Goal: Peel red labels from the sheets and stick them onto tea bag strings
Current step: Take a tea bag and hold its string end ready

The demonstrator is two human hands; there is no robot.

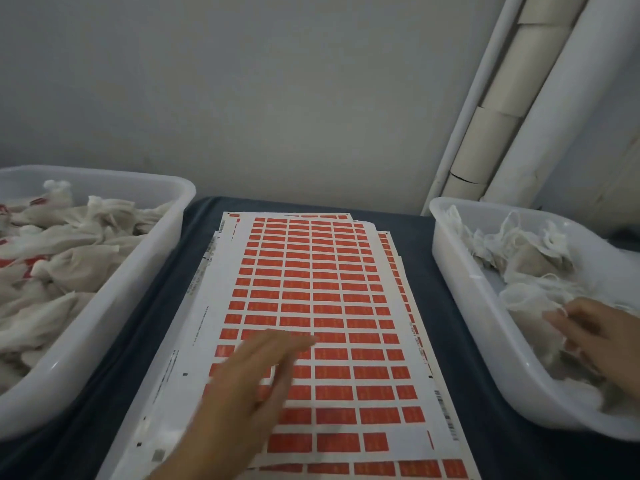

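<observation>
Head view: a stack of label sheets (311, 306) lies lengthwise down the middle of a dark cloth (485, 455), square in front of the person, so either hand can get at the red labels (334, 393) without stretching. Most rows on the top sheet are full; a few spaces near its close edge are bare.

Left hand (256, 375) is over the near half of that sheet, fingers straight and spread, holding nothing. It is blurred, so I cannot tell whether it presses the paper or only hovers. It probably steadies the sheet or heads for a label.

Right hand (595, 330) is down in the right tub (491, 323), fingers curled among the plain tea bags (533, 265) and their loose strings. It seems to pinch something white, though what exactly is unclear.

Across the sheets, the left tub (114, 289) is piled with tea bags (79, 261), some showing red. That looks like the done pile, kept on the opposite side so labelled and unlabelled bags stay apart.
</observation>
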